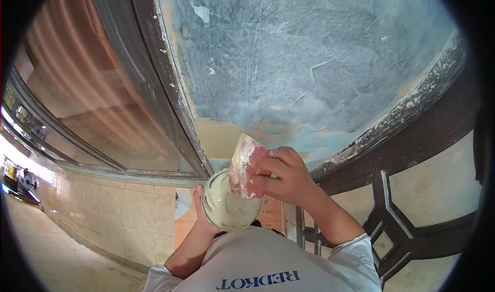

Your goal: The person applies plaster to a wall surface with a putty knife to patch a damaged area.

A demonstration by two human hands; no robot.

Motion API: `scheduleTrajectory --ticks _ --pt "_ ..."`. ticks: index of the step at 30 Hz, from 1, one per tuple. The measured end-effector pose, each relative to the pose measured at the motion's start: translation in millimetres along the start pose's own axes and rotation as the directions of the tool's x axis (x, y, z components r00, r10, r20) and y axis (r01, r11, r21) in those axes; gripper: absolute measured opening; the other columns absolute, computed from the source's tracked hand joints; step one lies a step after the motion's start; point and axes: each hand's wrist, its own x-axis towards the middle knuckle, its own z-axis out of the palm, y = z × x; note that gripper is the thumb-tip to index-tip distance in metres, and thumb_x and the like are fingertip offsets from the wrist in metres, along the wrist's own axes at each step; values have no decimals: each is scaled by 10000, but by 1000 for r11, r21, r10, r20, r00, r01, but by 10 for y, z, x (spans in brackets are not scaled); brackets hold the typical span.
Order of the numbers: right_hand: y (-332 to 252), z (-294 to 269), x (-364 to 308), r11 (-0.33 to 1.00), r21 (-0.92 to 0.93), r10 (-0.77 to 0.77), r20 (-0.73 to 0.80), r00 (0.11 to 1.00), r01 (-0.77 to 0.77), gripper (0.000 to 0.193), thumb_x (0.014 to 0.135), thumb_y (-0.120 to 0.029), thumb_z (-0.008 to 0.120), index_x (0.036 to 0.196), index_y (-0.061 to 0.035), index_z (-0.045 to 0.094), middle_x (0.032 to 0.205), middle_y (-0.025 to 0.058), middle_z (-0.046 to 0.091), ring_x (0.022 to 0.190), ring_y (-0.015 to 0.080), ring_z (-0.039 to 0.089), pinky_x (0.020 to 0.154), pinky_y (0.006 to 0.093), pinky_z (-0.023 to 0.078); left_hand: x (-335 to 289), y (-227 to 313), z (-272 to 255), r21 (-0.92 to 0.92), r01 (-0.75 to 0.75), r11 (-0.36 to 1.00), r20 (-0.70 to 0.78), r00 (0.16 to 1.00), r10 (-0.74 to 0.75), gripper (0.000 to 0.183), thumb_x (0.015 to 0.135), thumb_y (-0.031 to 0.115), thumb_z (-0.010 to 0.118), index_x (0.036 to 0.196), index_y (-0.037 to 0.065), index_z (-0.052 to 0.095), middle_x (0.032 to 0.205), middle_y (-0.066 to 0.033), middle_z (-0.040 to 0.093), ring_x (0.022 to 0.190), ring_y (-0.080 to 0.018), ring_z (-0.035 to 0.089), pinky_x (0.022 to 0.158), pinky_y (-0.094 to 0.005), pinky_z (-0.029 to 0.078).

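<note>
My left hand (202, 212) is wrapped round the side of a round, clear-walled tub (227, 212) of pale cream paste, held in front of my chest. Between the fingers and thumb of my right hand (283, 174) is a flat red spreader (247, 168), thickly smeared with whitish paste. Its lower end overlaps the tub's opening; whether it touches the paste I cannot tell. Beyond the hands rises a patchy blue-grey wall (268, 60) with cracks and flaking paint. A smooth beige patch (216, 137) covers its lower left corner.
Left of the wall panel runs a dark wooden frame (154, 60), with an orange-brown curtain (87, 80) behind glass. On the right stands a dark brown lattice (392, 209) with pale panels. Beige tiles (129, 214) cover the surface at lower left.
</note>
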Motion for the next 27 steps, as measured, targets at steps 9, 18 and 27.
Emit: scheduleTrajectory --ticks 9,18,27 --pt "5 -354 99 979 -7 193 377 906 -205 339 617 -247 789 904 -188 619 894 -18 533 822 190 534 728 359 409 26 -101 -45 -65 -40 997 -2 999 40 894 842 736 327 1462 93 365 1463 -146 419 1307 -332 444 1076 -502 365" --pt "-37 -322 204 960 -114 280 290 915 -257 434 627 -298 821 960 -155 583 900 -8 523 832 204 534 781 368 375 56 -310 66 -143 -53 988 -38 998 49 883 854 734 304 1453 88 372 1453 -145 431 1296 -323 460 1065 -502 384" --pt "37 -552 30 999 -40 51 579 814 -34 275 686 -271 775 882 -157 619 924 -16 534 910 170 532 835 345 380 115 -398 117 -187 -136 973 19 990 142 856 855 757 289 1435 137 402 1441 -140 443 1297 -347 453 1069 -547 366"
